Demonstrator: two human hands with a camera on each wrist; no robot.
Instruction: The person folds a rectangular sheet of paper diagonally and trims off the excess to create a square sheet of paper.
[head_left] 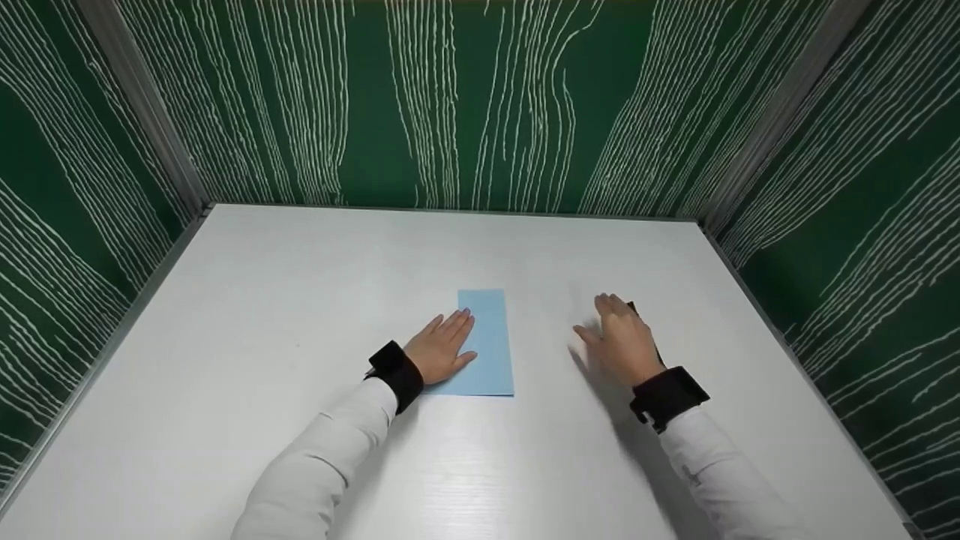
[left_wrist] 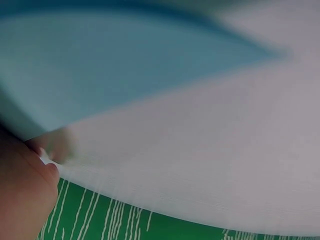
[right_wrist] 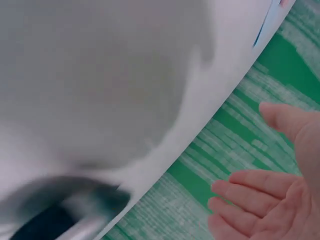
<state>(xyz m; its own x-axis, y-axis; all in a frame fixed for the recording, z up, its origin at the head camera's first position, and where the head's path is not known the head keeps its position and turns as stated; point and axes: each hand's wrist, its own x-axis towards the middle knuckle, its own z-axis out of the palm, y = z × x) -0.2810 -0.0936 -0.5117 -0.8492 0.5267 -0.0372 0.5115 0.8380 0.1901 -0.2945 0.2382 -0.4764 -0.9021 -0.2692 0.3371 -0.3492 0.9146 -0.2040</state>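
A light blue sheet of paper lies on the white table, its longer side running away from me. My left hand rests on the sheet's left part, fingers extended. Close up in the left wrist view, the blue paper looks blurred, and part of the left hand shows at the lower left. To the right of the paper, my right hand is held over the table with its palm free. Beside it is a narrow dark object, mostly hidden; its blurred dark curved part appears in the right wrist view.
The white table is bounded by green panels with white wavy lines at the back and both sides. Grey metal posts stand at the back corners. Each wrist wears a black band.
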